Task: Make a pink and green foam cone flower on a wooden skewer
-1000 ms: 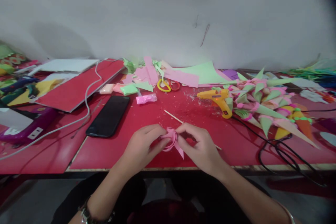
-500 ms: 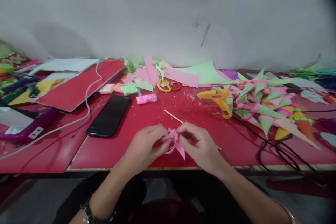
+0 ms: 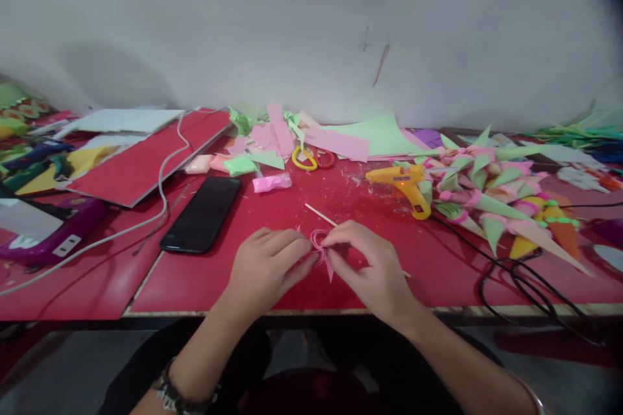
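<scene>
A curled pink paper strip point(image 3: 320, 240) is held between my two hands near the table's front edge, its pointed tail hanging downward. My left hand point(image 3: 272, 262) pinches it from the left with thumb and fingers. From the right, my right hand point(image 3: 367, 266) grips its other side between thumb and forefinger. Behind and partly under my right hand lies a thin wooden stick point(image 3: 318, 214); its middle is hidden by that hand. A yellow glue gun point(image 3: 402, 183) with a small orange light rests on its side beyond my right hand.
Left of my hands lies a black phone point(image 3: 200, 215), with a white cable point(image 3: 163, 188) running past it. Scissors point(image 3: 305, 157) and paper scraps point(image 3: 341, 142) lie at the back. Paper cones point(image 3: 501, 188) are heaped at right, above a looped black cord point(image 3: 516, 288).
The pink strip has been turned and now shows its rolled edge as curled loops. Both hands have shifted slightly around it, and its tail hangs narrower and shorter.
</scene>
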Motion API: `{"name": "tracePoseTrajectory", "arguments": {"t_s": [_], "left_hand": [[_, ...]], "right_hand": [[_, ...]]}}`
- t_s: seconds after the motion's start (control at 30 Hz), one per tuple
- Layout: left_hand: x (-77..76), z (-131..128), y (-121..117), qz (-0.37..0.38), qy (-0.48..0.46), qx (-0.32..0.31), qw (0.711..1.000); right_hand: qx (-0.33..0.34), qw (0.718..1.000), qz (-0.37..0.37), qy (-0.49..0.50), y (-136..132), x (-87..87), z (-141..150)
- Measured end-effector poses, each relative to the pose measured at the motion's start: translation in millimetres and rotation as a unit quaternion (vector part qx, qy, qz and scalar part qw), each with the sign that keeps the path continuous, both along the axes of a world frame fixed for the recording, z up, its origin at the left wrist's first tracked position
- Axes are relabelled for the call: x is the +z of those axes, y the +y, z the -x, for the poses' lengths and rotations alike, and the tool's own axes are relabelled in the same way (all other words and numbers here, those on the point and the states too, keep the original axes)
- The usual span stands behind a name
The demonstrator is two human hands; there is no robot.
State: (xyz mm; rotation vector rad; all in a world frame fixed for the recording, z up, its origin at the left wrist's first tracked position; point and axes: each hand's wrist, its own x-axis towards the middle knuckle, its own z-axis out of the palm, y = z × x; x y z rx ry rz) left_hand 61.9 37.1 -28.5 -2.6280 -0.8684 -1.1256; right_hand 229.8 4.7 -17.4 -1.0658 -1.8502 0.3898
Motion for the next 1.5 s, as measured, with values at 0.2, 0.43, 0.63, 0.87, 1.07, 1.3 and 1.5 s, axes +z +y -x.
{"name": "tracePoseTrajectory", "arguments": {"t_s": [0.2,0.43,0.63,0.87,1.07,1.3,1.5], "left_hand": [[0.7,0.4,-1.8,-0.057,-0.033,-0.004,0.998],[0.8,-0.4,-1.9,-0.059,-0.005,-0.012,0.998],[-1.0,1.1,-1.5,-0.057,0.002,-0.011,0.998],[-1.6,0.9,-0.8,-0.027,-0.005,-0.024,0.999],[-0.7,1.3,0.4,0.065,-0.025,-0.032,0.997],[2.1,3.3,0.2,0.130,-0.048,-0.057,0.989],[2.0,3.3,-1.9,0.212,-0.034,-0.004,0.977]], "right_hand": [[0.007,0.998,-0.055,-0.016,-0.4,-0.6,-0.3],[0.021,0.997,-0.071,-0.037,-0.3,-0.5,-0.9],[0.029,0.996,-0.071,-0.045,1.0,-0.7,0.2],[0.036,0.997,-0.054,-0.037,-0.1,-0.4,0.7],[-0.006,1.000,-0.003,0.015,-0.4,0.9,-0.8],[-0.010,1.000,0.011,0.001,1.2,0.5,-3.2],[0.009,1.000,-0.019,0.012,0.3,1.7,-1.7]]}}
